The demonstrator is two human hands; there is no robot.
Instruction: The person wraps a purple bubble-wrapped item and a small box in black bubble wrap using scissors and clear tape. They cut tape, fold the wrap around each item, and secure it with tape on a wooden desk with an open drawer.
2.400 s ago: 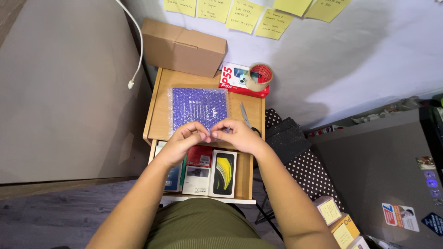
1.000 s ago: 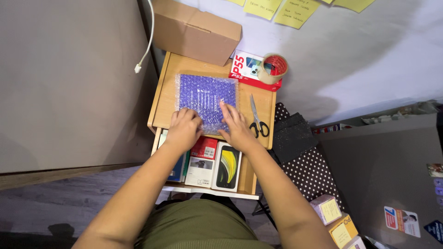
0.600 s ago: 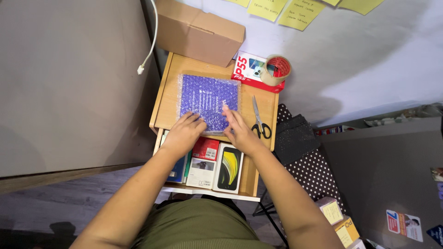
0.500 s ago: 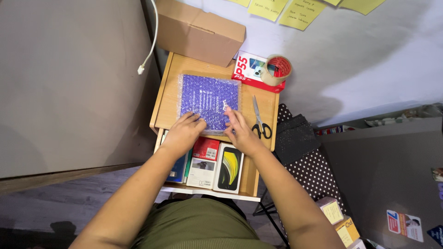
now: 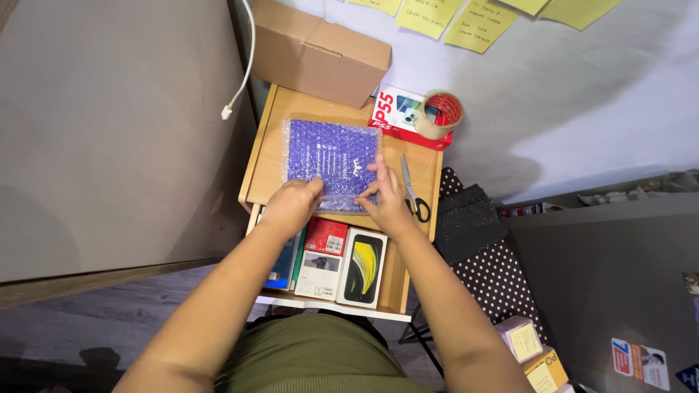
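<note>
We press our left hand (image 5: 293, 203) and right hand (image 5: 386, 198), fingers spread flat and gripping nothing, on the bubble-wrapped purple package (image 5: 331, 156) beside the scissors (image 5: 412, 191) on the small wooden table (image 5: 263, 156).

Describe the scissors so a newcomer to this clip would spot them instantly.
Start at the small wooden table against the white wall. The scissors lie flat along its right edge, beside the bubble-wrapped purple packet and the right hand. Black handles and bare metal blades set them apart.

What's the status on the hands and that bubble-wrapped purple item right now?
Left hand and right hand both flat on the bubble-wrapped purple item, near edge. Item lies flat on small wooden table. Scissors just right of right hand.
</note>
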